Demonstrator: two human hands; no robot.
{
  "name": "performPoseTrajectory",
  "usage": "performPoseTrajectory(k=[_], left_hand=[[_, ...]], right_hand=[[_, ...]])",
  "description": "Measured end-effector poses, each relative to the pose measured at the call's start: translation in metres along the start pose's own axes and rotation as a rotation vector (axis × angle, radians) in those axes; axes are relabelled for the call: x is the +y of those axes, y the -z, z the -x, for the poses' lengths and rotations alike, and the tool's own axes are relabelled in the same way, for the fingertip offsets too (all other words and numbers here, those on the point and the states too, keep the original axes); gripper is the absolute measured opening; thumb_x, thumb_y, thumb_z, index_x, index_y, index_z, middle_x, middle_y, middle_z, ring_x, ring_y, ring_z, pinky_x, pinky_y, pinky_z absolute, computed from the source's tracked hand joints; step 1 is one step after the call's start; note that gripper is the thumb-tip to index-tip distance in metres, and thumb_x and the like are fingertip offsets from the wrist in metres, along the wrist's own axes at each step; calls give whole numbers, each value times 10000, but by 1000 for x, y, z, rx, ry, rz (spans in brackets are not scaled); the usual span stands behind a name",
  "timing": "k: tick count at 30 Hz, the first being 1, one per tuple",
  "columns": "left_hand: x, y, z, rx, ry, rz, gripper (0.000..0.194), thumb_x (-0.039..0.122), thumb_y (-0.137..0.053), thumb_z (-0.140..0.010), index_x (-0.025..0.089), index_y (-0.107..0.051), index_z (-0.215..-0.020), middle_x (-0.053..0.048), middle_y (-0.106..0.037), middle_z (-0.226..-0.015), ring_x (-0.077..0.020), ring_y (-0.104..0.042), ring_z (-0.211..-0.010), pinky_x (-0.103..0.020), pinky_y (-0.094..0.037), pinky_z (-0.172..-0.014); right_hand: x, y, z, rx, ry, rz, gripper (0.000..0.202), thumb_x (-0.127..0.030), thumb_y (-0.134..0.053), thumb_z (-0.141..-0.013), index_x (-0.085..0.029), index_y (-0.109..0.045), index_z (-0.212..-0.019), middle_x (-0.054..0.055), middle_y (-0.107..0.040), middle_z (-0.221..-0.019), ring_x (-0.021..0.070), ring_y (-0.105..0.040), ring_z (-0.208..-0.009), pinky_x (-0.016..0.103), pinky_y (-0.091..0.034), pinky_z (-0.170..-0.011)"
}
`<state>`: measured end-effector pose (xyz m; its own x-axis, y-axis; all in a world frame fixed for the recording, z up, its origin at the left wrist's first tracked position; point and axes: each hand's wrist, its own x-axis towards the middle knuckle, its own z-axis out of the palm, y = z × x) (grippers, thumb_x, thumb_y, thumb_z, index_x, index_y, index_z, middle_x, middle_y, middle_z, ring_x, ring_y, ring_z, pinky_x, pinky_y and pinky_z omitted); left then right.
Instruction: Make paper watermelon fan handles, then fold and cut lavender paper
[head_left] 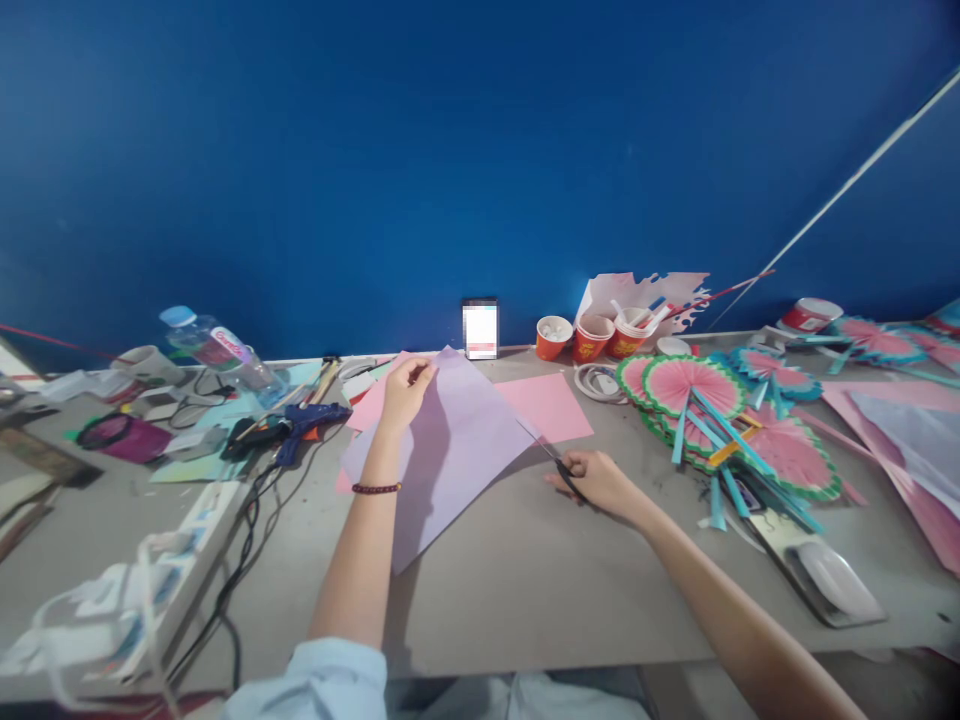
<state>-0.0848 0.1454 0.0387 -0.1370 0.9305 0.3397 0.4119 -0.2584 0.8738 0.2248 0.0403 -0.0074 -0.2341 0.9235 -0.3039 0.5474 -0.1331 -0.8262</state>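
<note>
A large sheet of purple paper [472, 440] lies tilted over pink paper [555, 400], one corner toward me. At its upper left edge is my left hand [409, 388], fingers curled in a pinch on the paper; the fingertips are partly hidden. My right hand [596, 480] is closed round the dark handles of a pair of scissors [561, 465]. Their blades point up and left, at the right corner of the purple sheet. Whether the blades are on the paper or just above it, I cannot tell.
At the left are a glue gun [300, 425], a plastic bottle [225, 350] and a power strip [172, 575] with cables. Paper cups [592, 340] and a lit phone [481, 330] stand by the blue wall. Pleated paper fans [690, 395] and a mouse [832, 578] lie right.
</note>
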Motion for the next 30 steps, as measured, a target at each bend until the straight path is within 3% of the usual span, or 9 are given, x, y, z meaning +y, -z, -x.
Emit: performPoseTrajectory(k=[7,10,13,16,20,22,25,28,30], left_hand=[[-5,-6,3,1,-35,-66,212,322,-566,-792,190,-605,-953,-47,-611,-880,-167,-568,-799,-289,-440,-748],[12,-6,6,57,-95,-143,231,299,-585,-795,213,-594,-1009,-69,-589,-976,-195,-553,-883,-345,-436,-822],[42,-10,18,-7,-144,-135,169,312,-567,-827,248,-613,-977,-69,-613,-959,-209,-561,-853,-359,-446,-769],[71,-27,51,-232,-30,-19,177,365,-540,-841,210,-625,-830,-62,-639,-817,-209,-586,-733,-354,-455,-661],[83,-60,118,-796,477,333,351,480,-467,-848,188,-596,-705,-38,-584,-599,-137,-536,-483,-270,-421,-451],[78,-74,147,-918,723,474,378,520,-473,-835,173,-599,-757,-28,-581,-600,-112,-517,-441,-235,-405,-402],[64,-89,171,-734,885,676,325,493,-601,-770,189,-569,-881,-3,-592,-669,-105,-545,-452,-212,-418,-386],[51,-101,176,-551,905,954,452,451,-679,-724,261,-495,-1090,-16,-630,-856,-133,-604,-555,-252,-484,-442],[46,-107,173,-386,875,1077,455,466,-696,-709,245,-512,-1062,-33,-631,-875,-136,-602,-594,-261,-496,-482]], right_hand=[[-4,-1,0,-49,-61,-62,427,-555,-669,-659,-196,-449,-590,-40,-508,-441,107,-501,-410,193,-311,-402],[-5,0,0,-52,-66,-43,430,-545,-671,-670,-193,-446,-565,-33,-525,-425,101,-490,-401,192,-311,-411],[-3,1,-1,-56,-75,-29,438,-544,-664,-680,-190,-443,-546,-25,-542,-420,94,-473,-386,194,-305,-411],[-2,1,-2,-66,-101,-26,442,-562,-647,-685,-192,-447,-548,-23,-545,-420,88,-444,-366,196,-276,-391],[-3,2,-2,-74,-99,-1,441,-552,-635,-698,-185,-457,-532,-24,-539,-412,68,-376,-341,192,-241,-373],[-4,2,-1,-89,-99,-34,424,-540,-637,-702,-181,-470,-550,-30,-533,-409,58,-340,-329,189,-222,-360],[-8,3,2,-139,-104,-120,395,-540,-635,-708,-182,-493,-618,-44,-526,-414,51,-303,-306,191,-176,-330],[-11,3,5,-164,-97,-154,395,-551,-647,-693,-176,-524,-674,-53,-515,-413,48,-301,-297,191,-165,-319],[-12,1,5,-158,-103,-172,413,-562,-660,-673,-175,-515,-665,-55,-508,-411,44,-298,-296,189,-163,-316]])
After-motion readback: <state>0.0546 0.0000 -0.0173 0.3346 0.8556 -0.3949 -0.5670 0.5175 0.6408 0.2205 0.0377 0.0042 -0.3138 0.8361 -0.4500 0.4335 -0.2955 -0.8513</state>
